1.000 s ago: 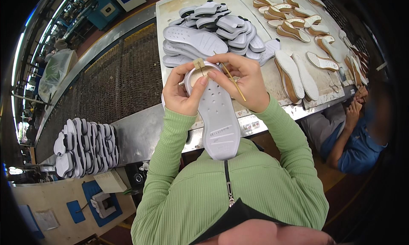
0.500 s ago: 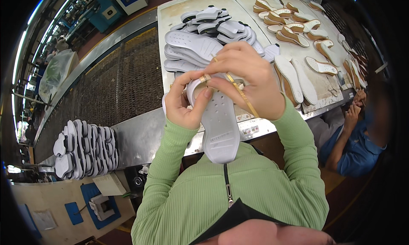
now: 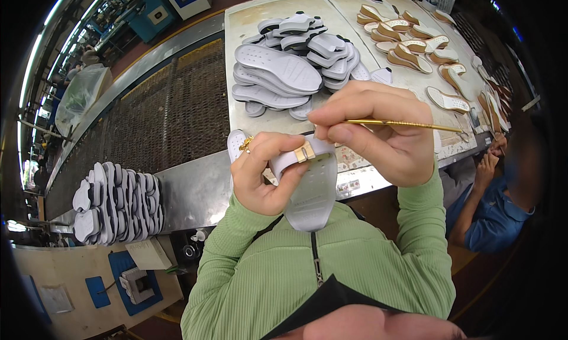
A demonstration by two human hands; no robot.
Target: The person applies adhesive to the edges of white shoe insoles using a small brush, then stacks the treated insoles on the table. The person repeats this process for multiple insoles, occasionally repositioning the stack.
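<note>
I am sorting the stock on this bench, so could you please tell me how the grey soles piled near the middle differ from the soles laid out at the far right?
The grey soles are plain grey and heaped on one another, while the tan soles are tan with pale tops and mostly laid out singly. The grey soles look flat; the tan soles appear to have raised heels. Both groups rest on the worktable.

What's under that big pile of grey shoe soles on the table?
The pile of grey soles sits on the worn pale tabletop. Bare tabletop shows around it; whatever lies beneath the lowest soles is covered.
</note>
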